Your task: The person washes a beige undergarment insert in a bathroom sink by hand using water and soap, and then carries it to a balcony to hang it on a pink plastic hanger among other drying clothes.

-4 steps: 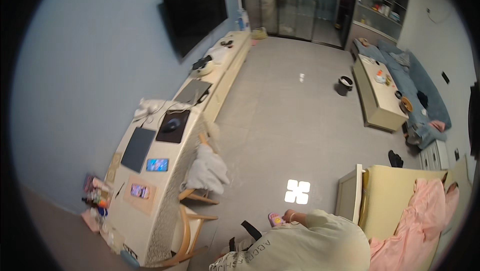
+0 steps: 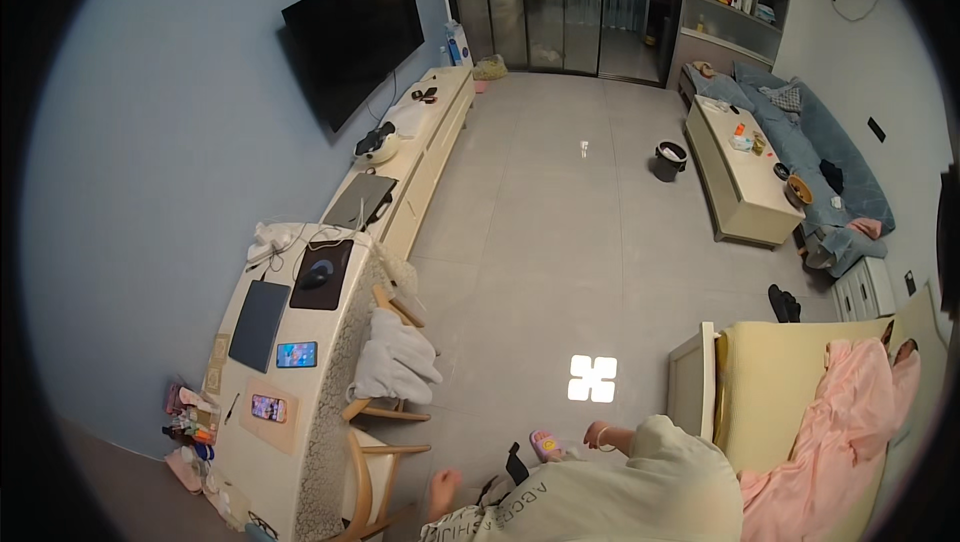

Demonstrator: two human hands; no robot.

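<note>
My right hand point(image 2: 605, 435), with a thin band at its wrist, reaches out from a pale sleeve point(image 2: 672, 452) over the floor. It is beside a pink slipper point(image 2: 545, 445) and touches nothing that I can see. Lower and further left, my left hand point(image 2: 444, 490) hangs near a wooden chair point(image 2: 362, 487). Both hands are small and soft in the picture, so their fingers cannot be made out. A dark strap point(image 2: 516, 464) sticks out by the pale lettered clothing between them.
At left stands a long table point(image 2: 330, 382) with phones, a mouse pad and a dark laptop. A grey cloth point(image 2: 393, 357) covers another chair. The bed point(image 2: 765, 382) is at right. Farther off are a black bin point(image 2: 669, 162), a coffee table point(image 2: 735, 172) and a sofa point(image 2: 840, 177).
The view has shifted slightly. My left hand has come into sight beside the chair. My right hand has moved a little to the right, away from the slipper.
</note>
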